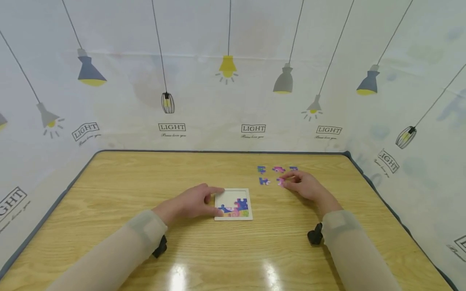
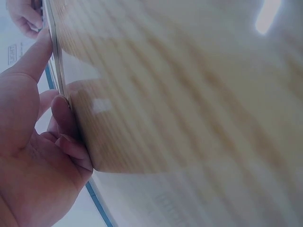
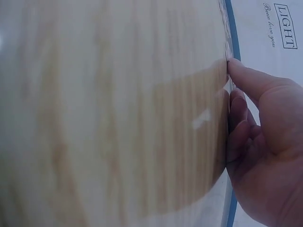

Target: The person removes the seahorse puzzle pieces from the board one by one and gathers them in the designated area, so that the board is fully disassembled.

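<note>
A square white puzzle frame (image 1: 233, 189) lies on the table, its lower part filled with colourful joined jigsaw pieces (image 1: 238, 208). My left hand (image 1: 194, 201) rests at the frame's left side. Its straight index finger touches the upper left corner, and the thumb lies over the lower left; the other fingers curl on the table in the left wrist view. To the right, my right hand (image 1: 305, 186) pinches a pink puzzle piece (image 1: 280, 182) between thumb and index finger at the table top. The right wrist view shows this hand (image 3: 270, 127) low against the table, the piece barely visible.
Loose pieces lie around the right fingers: a blue-green piece (image 1: 261, 169), a pink piece (image 1: 278, 169), a blue piece (image 1: 293, 168) and a blue-white piece (image 1: 264, 181). The wooden table (image 1: 145, 173) ends at a dark edge below a lamp-printed backdrop (image 1: 204, 105).
</note>
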Demonstrator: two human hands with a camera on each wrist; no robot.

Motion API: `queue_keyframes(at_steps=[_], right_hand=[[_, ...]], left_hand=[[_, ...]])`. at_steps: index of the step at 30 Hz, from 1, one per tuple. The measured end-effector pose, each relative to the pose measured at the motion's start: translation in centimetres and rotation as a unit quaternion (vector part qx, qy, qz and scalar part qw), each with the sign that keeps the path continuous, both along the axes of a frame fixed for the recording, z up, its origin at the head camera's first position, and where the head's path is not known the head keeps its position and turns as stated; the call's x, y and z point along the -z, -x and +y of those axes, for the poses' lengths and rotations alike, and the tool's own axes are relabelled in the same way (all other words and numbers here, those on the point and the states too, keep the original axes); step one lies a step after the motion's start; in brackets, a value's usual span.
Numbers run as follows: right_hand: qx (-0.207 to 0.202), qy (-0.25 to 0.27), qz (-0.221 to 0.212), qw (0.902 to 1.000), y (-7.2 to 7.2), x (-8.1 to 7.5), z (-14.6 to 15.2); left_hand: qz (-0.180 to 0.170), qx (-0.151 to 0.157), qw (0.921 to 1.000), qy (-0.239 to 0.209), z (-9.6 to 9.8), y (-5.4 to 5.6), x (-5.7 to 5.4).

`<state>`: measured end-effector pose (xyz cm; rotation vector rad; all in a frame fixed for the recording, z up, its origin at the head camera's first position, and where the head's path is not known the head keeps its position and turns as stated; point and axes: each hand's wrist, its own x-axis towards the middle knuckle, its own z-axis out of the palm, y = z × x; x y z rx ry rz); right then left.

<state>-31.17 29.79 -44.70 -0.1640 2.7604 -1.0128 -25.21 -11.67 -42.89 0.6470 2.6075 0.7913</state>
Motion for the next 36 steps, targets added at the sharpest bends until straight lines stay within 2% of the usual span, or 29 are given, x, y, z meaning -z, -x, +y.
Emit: queue_keyframes(at_steps=[8, 20, 36], right_hand=[[0.001, -0.001, 0.001, 1.0, -0.04, -0.22, -0.06], [-0.004, 0.0, 0.006, 1.0, -0.1, -0.09, 0.11], [-0.007, -0.001, 0.003, 1.0, -0.12, 0.08, 0.27]], left_hand=[[-0.002, -0.005, 1.0, -0.003, -0.02, -0.12, -0.15], [0.002, 0.002, 1.0, -0.005, -0.15, 0.17, 0.37], [-0.009, -0.002, 0.9999, -0.007, -0.05, 0.33, 0.43]])
